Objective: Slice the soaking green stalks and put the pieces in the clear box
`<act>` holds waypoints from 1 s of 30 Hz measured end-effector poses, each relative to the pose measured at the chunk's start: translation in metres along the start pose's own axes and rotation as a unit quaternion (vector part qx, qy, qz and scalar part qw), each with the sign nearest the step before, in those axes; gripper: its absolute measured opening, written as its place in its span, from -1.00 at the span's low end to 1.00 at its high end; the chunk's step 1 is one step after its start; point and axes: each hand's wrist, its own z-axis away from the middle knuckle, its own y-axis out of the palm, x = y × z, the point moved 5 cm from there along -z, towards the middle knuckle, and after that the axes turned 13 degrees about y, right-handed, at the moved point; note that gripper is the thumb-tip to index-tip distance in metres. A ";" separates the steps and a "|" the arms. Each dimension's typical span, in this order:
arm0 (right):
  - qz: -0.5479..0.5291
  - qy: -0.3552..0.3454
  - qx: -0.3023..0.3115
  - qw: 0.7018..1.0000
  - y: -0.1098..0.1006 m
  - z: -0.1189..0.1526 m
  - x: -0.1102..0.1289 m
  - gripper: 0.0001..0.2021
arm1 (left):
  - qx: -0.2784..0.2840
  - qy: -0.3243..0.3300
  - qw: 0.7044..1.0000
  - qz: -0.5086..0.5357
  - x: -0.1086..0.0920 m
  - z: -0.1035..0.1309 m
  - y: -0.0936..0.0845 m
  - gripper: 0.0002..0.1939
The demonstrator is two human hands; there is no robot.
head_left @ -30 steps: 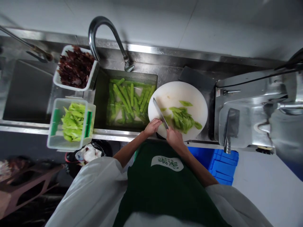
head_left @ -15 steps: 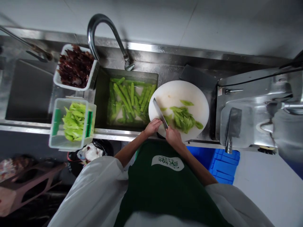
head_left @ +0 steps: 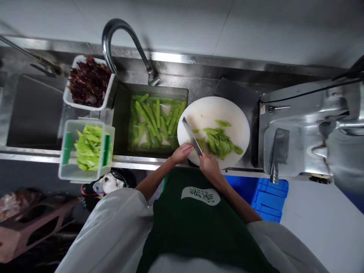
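My right hand (head_left: 209, 167) is wrapped round the handle of a knife (head_left: 192, 136), whose blade points up and left over the round white cutting board (head_left: 239, 113). At the board's lower left edge, my left hand (head_left: 182, 152) has its fingers closed beside the blade; what they hold is too small to make out. Sliced green pieces (head_left: 218, 143) lie heaped right of the knife, with a single slice above them. Long green stalks (head_left: 152, 117) sit in water in the sink (head_left: 121, 113) left of the board.
A clear container (head_left: 65, 170) of green slices and a white basket (head_left: 68, 96) of dark red pieces stand left of the sink. A curved faucet (head_left: 125, 23) rises behind. A cleaver (head_left: 278, 151) lies on the metal equipment at right. Blue crates (head_left: 270, 201) stand below.
The whole view has shifted slightly. The knife handle and my right hand are a little farther from my left hand.
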 end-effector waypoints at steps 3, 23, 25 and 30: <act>-0.001 -0.004 0.011 1.000 0.003 0.003 0.000 -0.62 | -0.003 -0.011 1.000 0.011 0.000 0.000 0.001 -0.69; -0.027 -0.105 0.003 0.994 0.000 0.005 -0.002 -0.63 | 0.072 -0.018 0.997 0.022 -0.062 -0.191 0.019 -0.78; -0.021 -0.111 0.014 0.994 0.012 0.007 0.000 -0.61 | 0.235 -0.015 0.972 0.014 -0.064 -0.211 0.066 -0.73; -0.020 -0.098 0.034 0.994 0.032 0.006 0.000 -0.64 | 0.395 0.038 0.917 -0.031 -0.066 -0.221 0.138 -0.62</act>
